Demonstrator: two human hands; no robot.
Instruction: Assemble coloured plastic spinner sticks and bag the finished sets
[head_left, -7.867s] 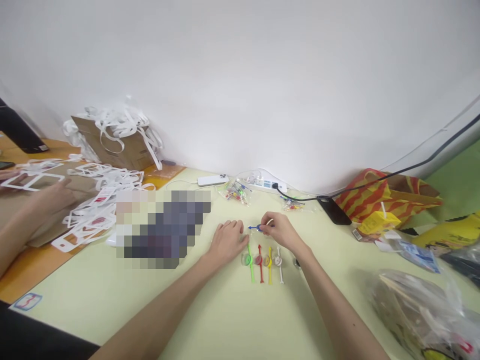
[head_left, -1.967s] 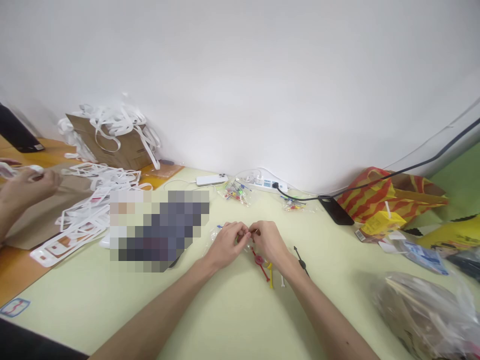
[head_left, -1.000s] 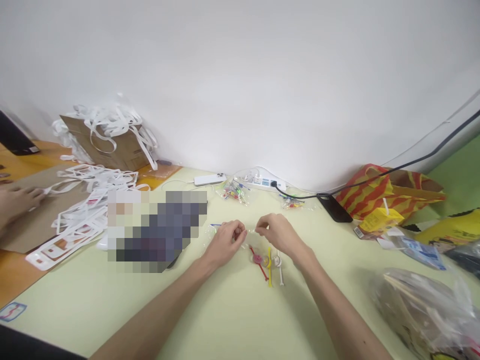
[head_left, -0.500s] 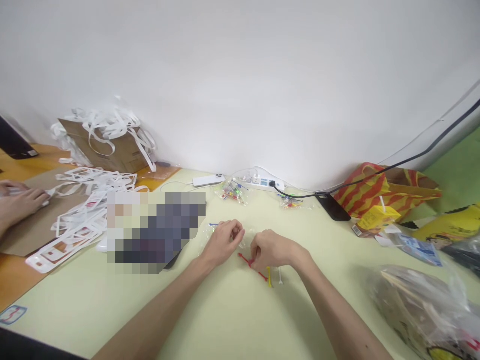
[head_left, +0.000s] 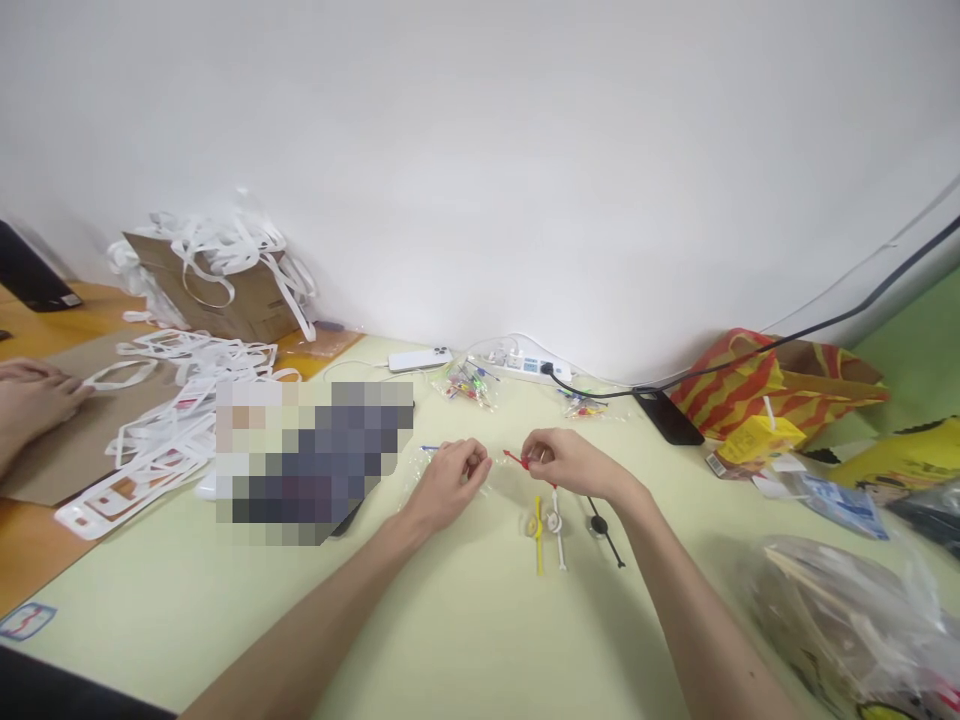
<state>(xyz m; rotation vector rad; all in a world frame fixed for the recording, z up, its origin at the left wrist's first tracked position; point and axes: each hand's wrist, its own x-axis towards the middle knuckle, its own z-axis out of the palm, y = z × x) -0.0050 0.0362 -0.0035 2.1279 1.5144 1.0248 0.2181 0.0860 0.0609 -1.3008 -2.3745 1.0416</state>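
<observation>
Right hand pinches a small red plastic pick between thumb and fingertips, lifted just above the pale yellow desk near its middle. Left hand sits just beside it, fingers curled shut on a crumpled clear plastic bag that lies on the desk. Just in front of the right hand lie a yellow plastic pick, a white plastic pick and a black plastic pick, side by side. Toward the far edge sit small clear bags of coloured picks and a white power strip. At the left edge another person's hand rests on brown cardboard.
</observation>
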